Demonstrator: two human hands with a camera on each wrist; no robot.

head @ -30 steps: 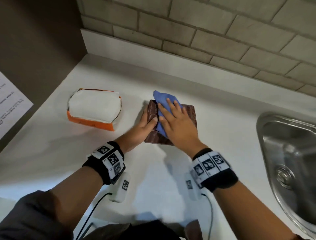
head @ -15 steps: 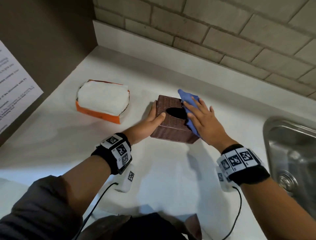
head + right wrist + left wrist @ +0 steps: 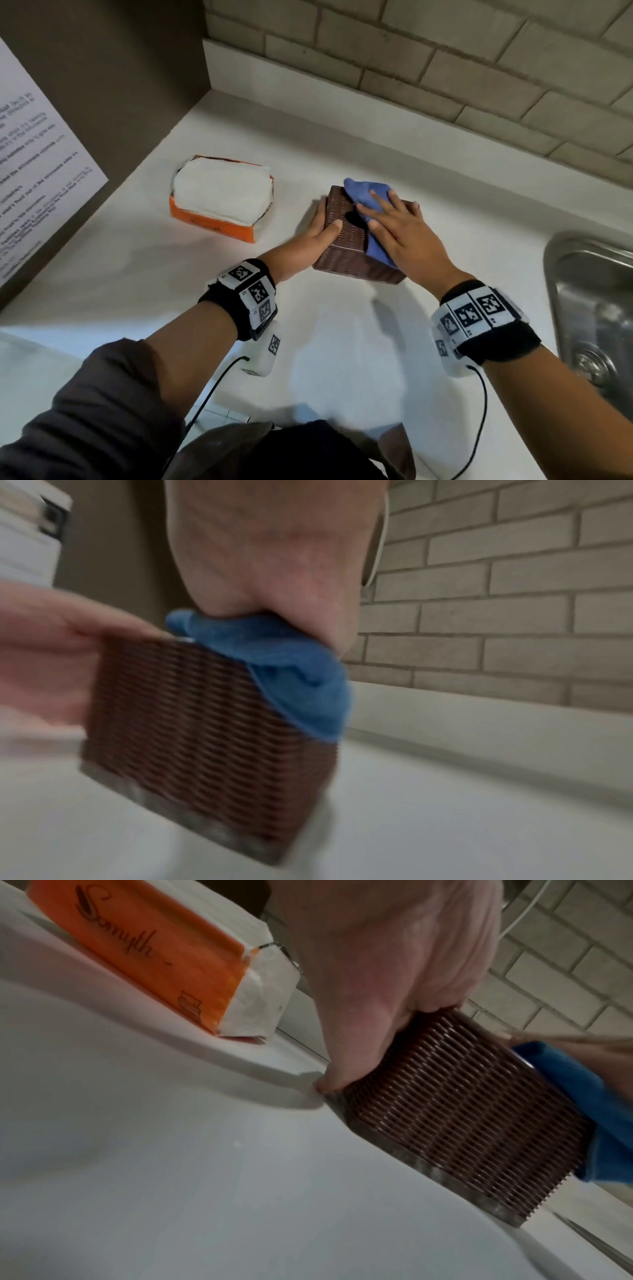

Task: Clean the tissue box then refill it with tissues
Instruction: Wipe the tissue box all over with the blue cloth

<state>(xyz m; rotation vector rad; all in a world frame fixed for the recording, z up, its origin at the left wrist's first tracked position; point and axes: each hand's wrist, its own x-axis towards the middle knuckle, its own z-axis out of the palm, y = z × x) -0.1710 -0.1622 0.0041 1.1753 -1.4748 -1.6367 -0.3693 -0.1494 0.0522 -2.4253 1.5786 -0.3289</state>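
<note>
A brown woven tissue box (image 3: pixel 346 250) (image 3: pixel 462 1115) (image 3: pixel 192 731) stands on the white counter (image 3: pixel 342 342) with its dark oval slot facing up. My left hand (image 3: pixel 322 229) (image 3: pixel 383 993) grips its left side, thumb on the top face. My right hand (image 3: pixel 397 229) (image 3: pixel 274 561) lies flat with spread fingers on a blue cloth (image 3: pixel 368 202) (image 3: pixel 603 1104) (image 3: pixel 291 674), pressing it onto the box's top and right edge. An opened orange pack of white tissues (image 3: pixel 222 202) (image 3: pixel 164 955) sits to the left of the box.
A steel sink (image 3: pixel 596 308) is sunk into the counter at the right. A brick-tiled wall (image 3: pixel 445 68) runs behind the counter. A dark panel (image 3: pixel 102 85) with a printed sheet (image 3: pixel 37 171) closes off the left side.
My right hand has slid the blue cloth from the box's right side back across its top. The left hand keeps its hold on the box's left side.
</note>
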